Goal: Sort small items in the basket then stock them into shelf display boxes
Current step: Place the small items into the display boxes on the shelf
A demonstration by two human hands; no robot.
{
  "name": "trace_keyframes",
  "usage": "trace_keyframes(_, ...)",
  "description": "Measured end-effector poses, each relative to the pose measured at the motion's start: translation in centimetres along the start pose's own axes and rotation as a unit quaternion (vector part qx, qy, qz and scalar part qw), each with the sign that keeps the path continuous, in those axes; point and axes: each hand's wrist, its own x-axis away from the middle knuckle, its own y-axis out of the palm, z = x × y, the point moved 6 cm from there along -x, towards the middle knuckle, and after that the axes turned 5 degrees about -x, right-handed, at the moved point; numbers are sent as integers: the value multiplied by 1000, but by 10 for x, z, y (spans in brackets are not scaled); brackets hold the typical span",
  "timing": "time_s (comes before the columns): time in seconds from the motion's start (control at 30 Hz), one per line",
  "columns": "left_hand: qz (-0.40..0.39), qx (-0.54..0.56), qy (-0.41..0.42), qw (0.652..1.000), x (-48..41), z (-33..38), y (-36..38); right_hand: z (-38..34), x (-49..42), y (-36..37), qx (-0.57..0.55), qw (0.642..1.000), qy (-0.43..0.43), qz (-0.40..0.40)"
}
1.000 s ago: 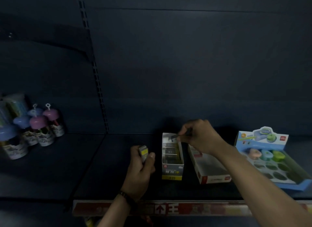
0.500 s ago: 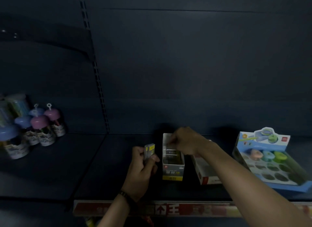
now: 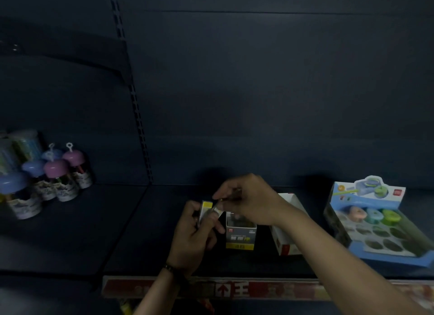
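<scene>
Dim blue shelving fills the view, and on the shelf (image 3: 70, 232) at far left stands a cluster of pastel-capped jars (image 3: 56, 174), well apart from our work. Near the middle our left hand (image 3: 190, 239) grips a small stack of packets (image 3: 205, 209), fingers curled round it, yellow end up. Just right of it our right hand (image 3: 249, 202) pinches what looks like the top packet (image 3: 229, 198), thumb and forefinger together on it, though the light is too dim to be sure.

Below that hand sits the narrow display box (image 3: 240, 237), open-topped, with a white box (image 3: 285, 244) beside it and a blue tray (image 3: 387, 256) of round items at far right.

We judge the step to be peeling one packet off for the narrow box. We should hold the left grip firm, slide a single packet free, then lower it upright into the box without nudging that light box backward.
</scene>
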Motion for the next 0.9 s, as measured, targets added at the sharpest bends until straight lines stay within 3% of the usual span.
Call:
trace_keyframes(0.23, 26, 19, -15, 999, -6, -4, -6, 9, 7, -6, 24, 997, -30, 70)
trace_keyframes(0.4, 32, 0, -1, 999, -6, -8, -7, -7, 8, 1, 111, 985, -132, 22)
trace_keyframes(0.57, 35, -8, 9, 999, -6, -7, -7, -9, 5, 5, 206, 964, -164, -28)
trace_keyframes(0.77, 29, -5, 13, 999, -7, -5, -5, -8, 8, 10, 249, 950, -179, -60)
trace_keyframes(0.9, 39, -29, 12, 999, -6, -8, -8, -4, 3, -13, 248, 958, -146, -17)
